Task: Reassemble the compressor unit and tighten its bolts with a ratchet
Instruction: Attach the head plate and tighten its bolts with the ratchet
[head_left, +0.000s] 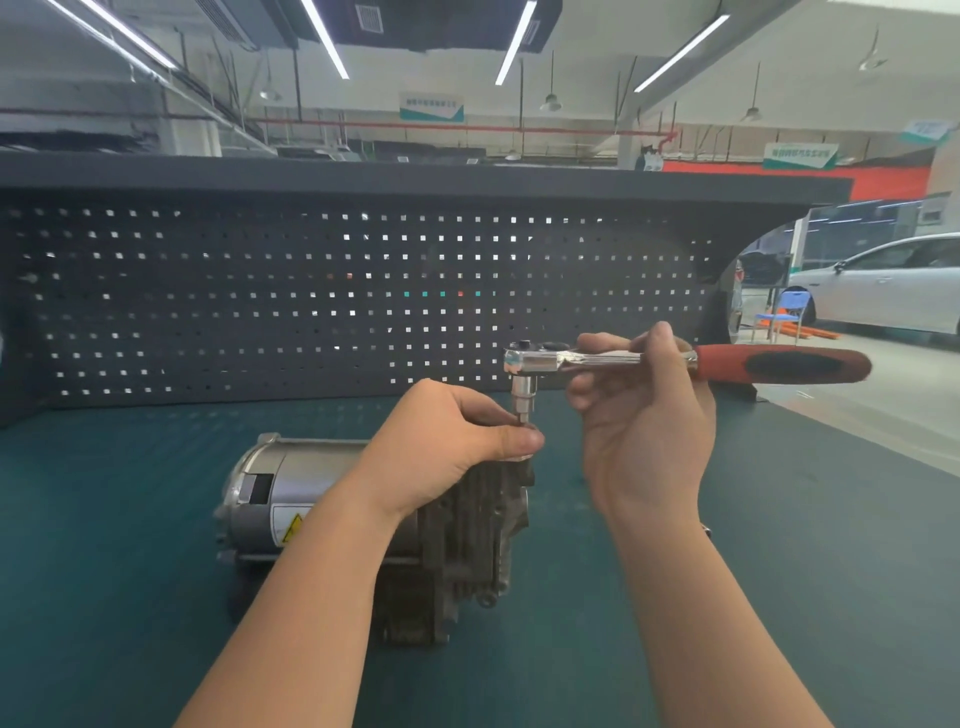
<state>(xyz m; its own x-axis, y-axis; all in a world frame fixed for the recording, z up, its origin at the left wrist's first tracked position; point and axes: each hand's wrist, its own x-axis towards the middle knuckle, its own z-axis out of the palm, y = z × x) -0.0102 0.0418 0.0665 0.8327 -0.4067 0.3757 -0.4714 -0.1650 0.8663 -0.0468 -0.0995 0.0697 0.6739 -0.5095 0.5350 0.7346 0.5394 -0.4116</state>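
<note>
Now ratchet level, handle rightward; bit down.

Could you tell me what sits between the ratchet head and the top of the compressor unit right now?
In the head view, the ratchet's bit points down into the left hand's fingertips, which pinch at its tip just above the compressor unit. Whether a bolt is there cannot be seen.

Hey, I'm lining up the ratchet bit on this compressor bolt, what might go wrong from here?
1. The left hand pinches right at the bit tip of the chrome ratchet with the red and black handle, so a slip could likely nip those fingers.
2. The right hand grips the metal shank near the head, not the handle, so leverage and control are probably poor.
3. The grey metal compressor unit lies unclamped on the green mat and may roll.
</note>
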